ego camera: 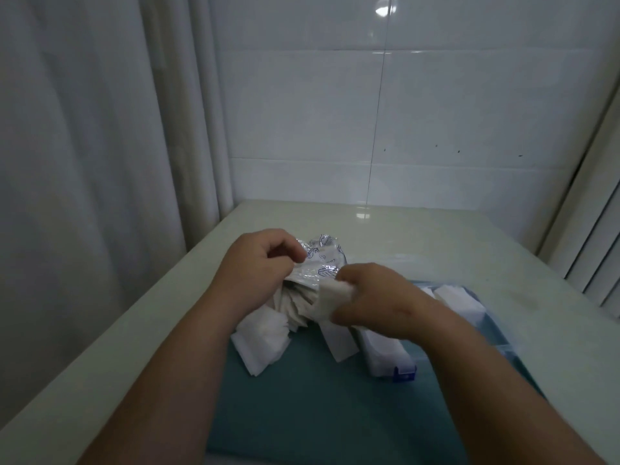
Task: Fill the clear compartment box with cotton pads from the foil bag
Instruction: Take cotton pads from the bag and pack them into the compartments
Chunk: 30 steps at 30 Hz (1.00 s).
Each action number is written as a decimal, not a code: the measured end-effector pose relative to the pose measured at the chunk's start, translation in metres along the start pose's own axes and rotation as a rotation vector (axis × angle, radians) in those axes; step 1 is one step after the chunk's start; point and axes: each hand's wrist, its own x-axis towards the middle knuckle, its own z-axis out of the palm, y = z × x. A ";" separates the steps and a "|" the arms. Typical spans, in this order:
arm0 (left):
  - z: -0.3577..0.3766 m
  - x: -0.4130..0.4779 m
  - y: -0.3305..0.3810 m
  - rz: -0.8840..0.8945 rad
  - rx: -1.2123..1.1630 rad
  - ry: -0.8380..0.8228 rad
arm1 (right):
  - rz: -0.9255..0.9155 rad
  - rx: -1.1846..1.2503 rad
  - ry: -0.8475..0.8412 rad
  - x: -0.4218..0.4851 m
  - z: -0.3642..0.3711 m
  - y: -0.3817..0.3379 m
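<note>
left hand (260, 260) pinches foil bag (322, 260), right hand (372, 297) grips pads (330, 297)

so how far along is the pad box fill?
Done: at least two sections of the box hold pads. In hand: the left hand grips the foil bag, the right hand grips a bunch of pads at its mouth. Left: that bunch, a loose pile on the mat and whatever remains in the bag; the right arm hides part of the box.
</note>
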 end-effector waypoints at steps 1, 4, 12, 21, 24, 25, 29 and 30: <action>0.003 0.002 0.003 -0.011 -0.039 -0.005 | 0.017 0.041 0.027 0.000 -0.004 0.005; 0.015 0.010 0.012 -0.074 -0.184 -0.042 | 0.076 0.250 0.075 -0.002 -0.009 0.016; 0.057 0.007 0.011 -0.181 -0.206 -0.336 | 0.139 0.580 0.234 -0.017 -0.010 0.051; 0.072 0.000 -0.002 -0.199 -0.402 -0.236 | 0.148 0.878 0.246 -0.017 -0.008 0.054; 0.073 0.001 -0.003 -0.254 -0.524 -0.185 | 0.248 1.137 0.223 -0.016 -0.009 0.056; 0.073 0.002 -0.003 -0.263 -0.541 -0.180 | 0.273 1.176 0.211 -0.015 -0.008 0.057; 0.074 0.003 -0.003 -0.270 -0.548 -0.171 | 0.318 1.301 0.254 -0.013 -0.007 0.057; 0.073 0.003 -0.003 -0.272 -0.545 -0.160 | 0.324 1.311 0.292 -0.013 -0.008 0.056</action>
